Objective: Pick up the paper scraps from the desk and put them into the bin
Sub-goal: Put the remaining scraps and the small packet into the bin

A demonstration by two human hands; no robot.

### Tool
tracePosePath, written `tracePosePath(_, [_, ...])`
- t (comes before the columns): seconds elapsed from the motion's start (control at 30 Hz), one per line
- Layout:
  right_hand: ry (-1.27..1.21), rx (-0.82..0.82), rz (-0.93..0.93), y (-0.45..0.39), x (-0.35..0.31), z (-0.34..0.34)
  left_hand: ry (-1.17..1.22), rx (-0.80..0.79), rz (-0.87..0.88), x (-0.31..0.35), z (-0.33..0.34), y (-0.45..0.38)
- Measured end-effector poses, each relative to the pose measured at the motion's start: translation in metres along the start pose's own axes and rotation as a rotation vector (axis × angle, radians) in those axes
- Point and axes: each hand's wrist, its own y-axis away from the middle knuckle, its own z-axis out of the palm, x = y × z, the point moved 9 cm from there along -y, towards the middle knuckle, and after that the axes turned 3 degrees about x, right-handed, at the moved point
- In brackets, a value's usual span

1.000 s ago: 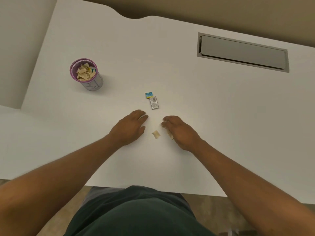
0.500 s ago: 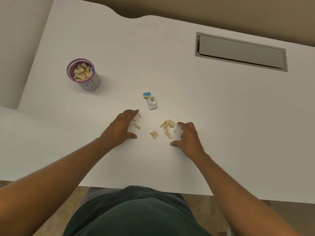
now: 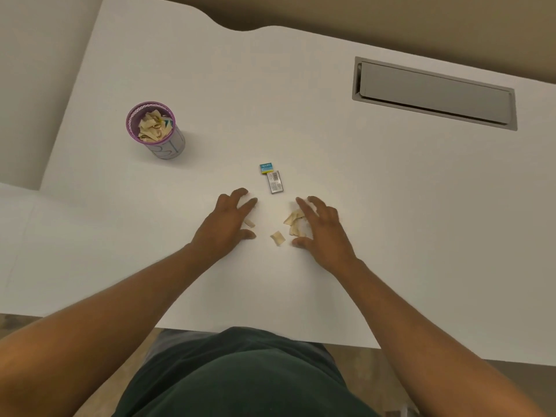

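Change since earlier frames: both hands have closed inward toward the scraps compared with half a second ago; the right hand now partly covers the tan cluster it lay beside.
Head view, left hand (image 3: 224, 225): palm down on the desk (image 3: 391, 206), fingers spread and loose, gripping nothing; one small scrap (image 3: 249, 223) lies just beside its fingers.
Head view, right hand (image 3: 326, 233): palm down, fingers splayed, nothing pinched; fingertips rest over the edge of the scrap cluster (image 3: 294, 221).
Head view, loose scrap (image 3: 278, 238): lies alone on the desk between the two hands, touching neither.
Head view, bin (image 3: 156, 130): small upright cup with a purple rim, well apart from the hands, toward the far left of the desk; already holds crumpled tan paper (image 3: 152, 127) close to the rim.
Head view, other items: a small blue box (image 3: 266, 168) and a grey barcoded packet (image 3: 276, 182) lie touching each other, just beyond the hands.
Head view, cable slot (image 3: 434, 93): grey recessed flap at the far right, shut.
Head view, edges: near desk edge runs just in front of the person's torso; left edge drops close beside the bin; far edge has a curved cut-out.
Head view, open room: bare desk surface lies between the hands and the bin, and widely to the right.
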Motion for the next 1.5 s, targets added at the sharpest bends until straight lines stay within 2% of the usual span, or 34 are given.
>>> tracePosePath(0.07, [0.164, -0.03, -0.095, -0.002, -0.018, 0.01, -0.103, -0.012, 0.062, 0.016, 0.002, 0.0])
tracePosePath(0.13, [0.213, -0.04, -0.125, -0.003, -0.029, 0.017, -0.174, -0.021, 0.078, 0.027, 0.004, 0.0])
tracePosePath(0.3, [-0.009, -0.04, -0.044, 0.007, -0.031, 0.021, -0.327, -0.087, 0.109, 0.034, 0.007, 0.004])
tracePosePath(0.37, [0.028, -0.03, -0.059, 0.006, -0.031, 0.022, -0.362, -0.119, 0.132, 0.033, 0.007, 0.006])
tracePosePath(0.47, [0.088, -0.015, -0.086, 0.001, -0.034, 0.021, -0.369, -0.126, 0.152, 0.03, 0.006, 0.003])
tracePosePath(0.57, [0.119, -0.01, -0.074, -0.009, -0.036, 0.02, -0.26, -0.105, 0.09, 0.022, 0.003, -0.007])
tracePosePath(0.7, [-0.009, 0.068, 0.07, -0.016, -0.034, 0.011, 0.147, 0.063, -0.159, -0.002, -0.019, -0.009])
tracePosePath(0.83, [-0.328, 0.206, 0.266, -0.016, -0.043, -0.006, 0.465, 0.196, -0.374, -0.037, -0.052, 0.01])
tracePosePath(0.9, [-0.435, 0.224, 0.244, -0.023, -0.068, -0.012, 0.536, 0.295, -0.411, -0.054, -0.081, 0.016])
tracePosePath(1.07, [-0.564, 0.282, 0.052, -0.067, -0.164, -0.038, 0.531, 0.662, -0.425, -0.099, -0.183, 0.025])
tracePosePath(1.13, [-0.566, 0.297, -0.013, -0.094, -0.204, -0.05, 0.511, 0.735, -0.418, -0.116, -0.213, 0.021])
tracePosePath(1.23, [-0.512, 0.297, -0.126, -0.137, -0.259, -0.064, 0.496, 0.726, -0.398, -0.136, -0.233, 0.004])
tracePosePath(1.3, [-0.4, 0.242, -0.189, -0.165, -0.288, -0.064, 0.472, 0.68, -0.402, -0.146, -0.235, -0.006])
tracePosePath(1.4, [-0.267, 0.14, -0.199, -0.197, -0.306, -0.054, 0.466, 0.646, -0.44, -0.159, -0.23, -0.015])
tracePosePath(1.5, [-0.139, 0.135, -0.223, -0.213, -0.313, -0.05, 0.453, 0.654, -0.48, -0.171, -0.229, -0.018])
